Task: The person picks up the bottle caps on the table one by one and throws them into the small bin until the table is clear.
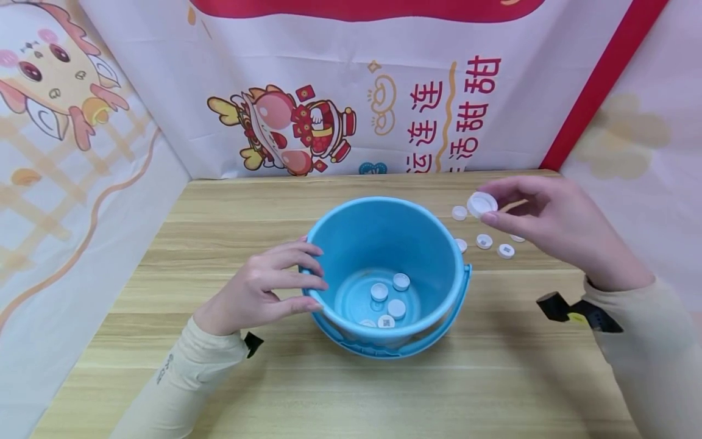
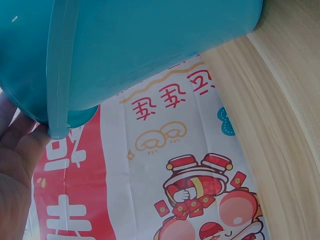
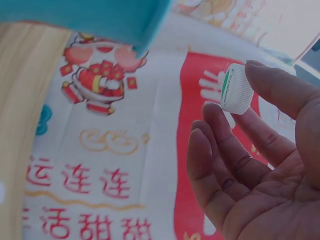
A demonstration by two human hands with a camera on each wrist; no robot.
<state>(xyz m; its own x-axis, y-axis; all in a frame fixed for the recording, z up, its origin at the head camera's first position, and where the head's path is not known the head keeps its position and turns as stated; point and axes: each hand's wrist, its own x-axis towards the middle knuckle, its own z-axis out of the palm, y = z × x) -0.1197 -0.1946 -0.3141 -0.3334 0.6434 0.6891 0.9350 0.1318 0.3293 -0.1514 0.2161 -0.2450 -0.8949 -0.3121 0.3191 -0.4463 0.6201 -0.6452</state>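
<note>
A light blue bucket [image 1: 378, 235] stands upright on the table, its handle lowered along the near side. My left hand [image 1: 260, 285] grips the bucket's left rim, fingertips over the inner edge. In the left wrist view the fingers [image 2: 25, 142] hook at the rim beside the handle's end. Several white caps [image 1: 379, 292] lie on the bucket's floor. To the right of the bucket, my right hand [image 1: 565, 222] pinches a white bottle cap [image 1: 482, 205] above the table. In the right wrist view this bottle cap [image 3: 237, 89] shows ribbed sides and a green-marked, printed top.
Several more white caps [image 1: 484, 241] lie on the wooden table [image 1: 230, 213] to the right of the bucket, below my right hand. A printed cloth [image 1: 329, 49] with red lettering and cartoon figures hangs along the back, and printed cloth [image 1: 66, 183] covers the left side too.
</note>
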